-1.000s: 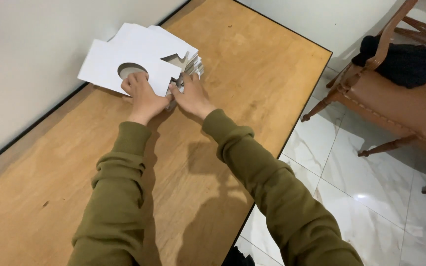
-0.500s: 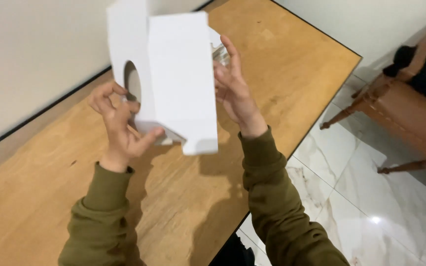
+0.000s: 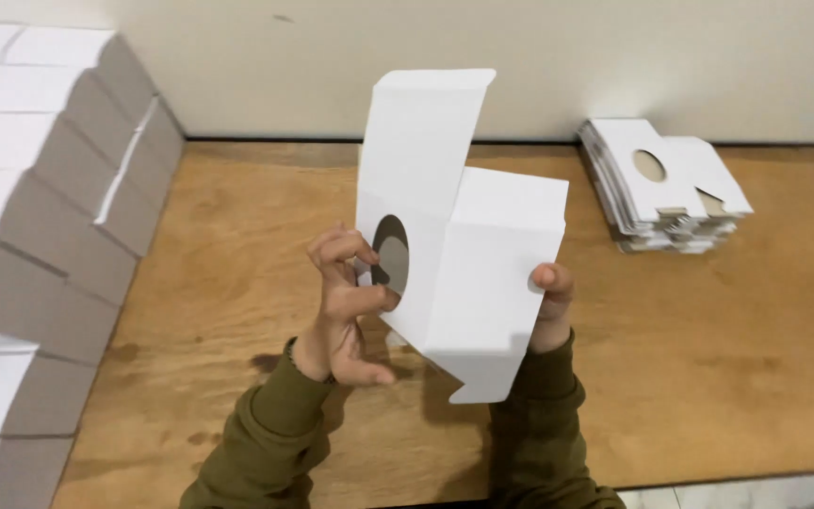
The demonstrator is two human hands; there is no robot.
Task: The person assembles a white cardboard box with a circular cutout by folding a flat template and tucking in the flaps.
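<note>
A white cardboard box blank (image 3: 482, 273), half opened, with an oval cutout, is held upright above the wooden table (image 3: 708, 358). It is pinched at its left edge by the left hand (image 3: 346, 302), fingers curled; its right edge is gripped by the right hand (image 3: 550, 302). Flat blanks (image 3: 666, 184) are stacked far right; folded boxes (image 3: 40, 198) are piled left.

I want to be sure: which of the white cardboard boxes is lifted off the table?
The white box between both hands, half unfolded; the flat stack and assembled boxes rest untouched.
</note>
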